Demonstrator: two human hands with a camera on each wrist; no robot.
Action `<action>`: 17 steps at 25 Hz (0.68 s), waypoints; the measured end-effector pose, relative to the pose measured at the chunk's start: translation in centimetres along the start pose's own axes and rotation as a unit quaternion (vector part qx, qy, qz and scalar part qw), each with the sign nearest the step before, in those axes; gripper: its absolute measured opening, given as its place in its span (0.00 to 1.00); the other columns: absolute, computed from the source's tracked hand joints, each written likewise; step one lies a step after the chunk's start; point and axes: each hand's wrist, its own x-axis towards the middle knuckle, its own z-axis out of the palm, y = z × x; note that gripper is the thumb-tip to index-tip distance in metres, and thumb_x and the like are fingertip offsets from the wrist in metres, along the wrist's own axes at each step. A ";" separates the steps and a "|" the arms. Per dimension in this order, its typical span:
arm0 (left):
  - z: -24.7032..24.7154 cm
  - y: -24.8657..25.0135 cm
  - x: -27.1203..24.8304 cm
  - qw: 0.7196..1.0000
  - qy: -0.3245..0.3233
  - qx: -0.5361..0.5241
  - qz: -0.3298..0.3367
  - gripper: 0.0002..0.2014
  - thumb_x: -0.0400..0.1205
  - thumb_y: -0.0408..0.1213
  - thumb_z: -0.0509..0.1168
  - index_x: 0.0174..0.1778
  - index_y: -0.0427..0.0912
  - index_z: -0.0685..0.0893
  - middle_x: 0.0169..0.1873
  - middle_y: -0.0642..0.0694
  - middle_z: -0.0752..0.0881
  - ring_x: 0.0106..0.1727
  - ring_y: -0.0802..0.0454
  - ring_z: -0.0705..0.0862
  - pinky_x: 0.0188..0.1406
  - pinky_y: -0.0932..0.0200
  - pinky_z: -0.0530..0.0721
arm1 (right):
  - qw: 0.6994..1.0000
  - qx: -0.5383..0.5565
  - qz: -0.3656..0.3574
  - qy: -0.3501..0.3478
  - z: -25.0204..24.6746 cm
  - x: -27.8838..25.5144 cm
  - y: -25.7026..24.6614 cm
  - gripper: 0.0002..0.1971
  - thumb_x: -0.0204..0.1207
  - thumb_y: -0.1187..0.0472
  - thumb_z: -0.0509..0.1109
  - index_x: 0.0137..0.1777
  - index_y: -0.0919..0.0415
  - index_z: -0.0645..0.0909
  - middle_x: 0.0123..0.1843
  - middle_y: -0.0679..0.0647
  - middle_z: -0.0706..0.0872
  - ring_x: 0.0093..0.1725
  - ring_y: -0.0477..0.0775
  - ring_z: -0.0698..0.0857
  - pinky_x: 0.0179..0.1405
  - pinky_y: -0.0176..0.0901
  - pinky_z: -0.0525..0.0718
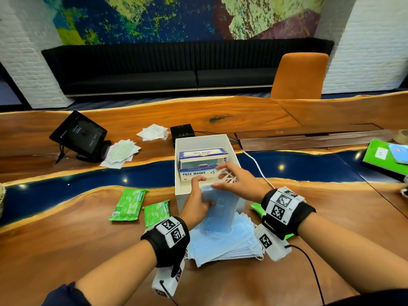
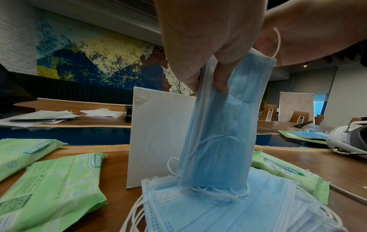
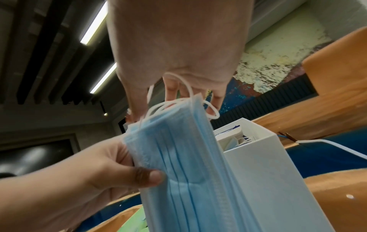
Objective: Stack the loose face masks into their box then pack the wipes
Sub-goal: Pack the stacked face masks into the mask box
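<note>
Head view: we hold a bundle of blue masks (image 1: 218, 208) upright, left hand (image 1: 196, 206) pinching it, right hand (image 1: 236, 180) fingers spread over its top, near the white box (image 1: 183, 195) on the tabletop (image 1: 88, 239).

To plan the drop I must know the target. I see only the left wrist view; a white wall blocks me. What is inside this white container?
Observer: In the head view, an open face mask box stands inside the white container.
Operator: Does it hold masks already?
Observer: Yes, the right wrist view shows masks with white loops inside it.
Operator: And the right hand?
Observer: Its spread fingers touch the ear loops atop the held mask bundle.
</note>
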 end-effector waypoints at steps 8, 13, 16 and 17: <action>0.1 0.6 -0.3 0.998 0.000 0.059 0.013 0.27 0.76 0.17 0.63 0.60 0.49 0.60 0.57 0.46 0.75 0.59 0.50 0.76 0.42 0.67 0.78 | 0.996 -0.086 -0.031 -0.018 0.6 0.3 -0.7 0.07 0.69 0.61 0.77 0.36 0.59 0.81 0.43 0.57 0.86 0.46 0.51 0.80 0.51 0.44 0.80; -0.1 0.4 -0.1 0.996 0.003 0.089 0.004 0.25 0.76 0.19 0.63 0.58 0.49 0.63 0.56 0.44 0.76 0.58 0.48 0.76 0.36 0.69 0.75 | 0.999 0.018 -0.037 -0.021 0.4 0.1 -1.3 0.13 0.71 0.63 0.77 0.29 0.54 0.76 0.34 0.50 0.82 0.36 0.42 0.79 0.42 0.33 0.78; -0.1 0.1 -0.2 0.997 0.003 0.070 -0.008 0.24 0.76 0.21 0.65 0.59 0.48 0.63 0.56 0.43 0.78 0.59 0.50 0.76 0.41 0.71 0.76 | 0.991 0.132 -0.037 -0.002 -0.2 0.3 -2.0 0.10 0.74 0.66 0.73 0.35 0.55 0.77 0.33 0.50 0.84 0.32 0.39 0.82 0.39 0.30 0.81; -0.2 0.2 -0.2 0.998 0.004 0.062 -0.014 0.24 0.77 0.22 0.65 0.59 0.48 0.63 0.55 0.43 0.79 0.57 0.50 0.77 0.42 0.69 0.78 | 0.988 0.149 -0.046 0.017 -0.4 0.4 -2.1 0.09 0.75 0.66 0.72 0.37 0.55 0.78 0.34 0.51 0.84 0.32 0.39 0.82 0.39 0.31 0.82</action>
